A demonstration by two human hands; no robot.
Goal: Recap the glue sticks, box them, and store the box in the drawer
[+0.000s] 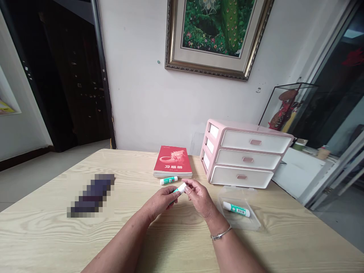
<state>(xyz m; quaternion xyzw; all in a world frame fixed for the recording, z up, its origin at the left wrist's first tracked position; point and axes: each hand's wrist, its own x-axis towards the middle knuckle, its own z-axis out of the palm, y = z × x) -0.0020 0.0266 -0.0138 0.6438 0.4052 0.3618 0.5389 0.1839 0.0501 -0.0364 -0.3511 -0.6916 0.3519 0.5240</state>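
Note:
Over the middle of the table, my left hand (163,200) is closed around the green and white body of a glue stick (180,188). The fingers of my right hand (200,197) pinch the white cap end of that same glue stick, which tilts up to the right. Just beyond my hands a second glue stick (168,180) lies on the table, in front of a red book (172,159). To the right, a third glue stick (236,209) rests in a clear plastic tray (256,226).
A pink and white three-drawer organizer (245,159) stands at the back right, behind the tray. On the left of the wooden table (113,242) lies a dark pixelated object (92,195). A framed picture (218,34) hangs on the wall.

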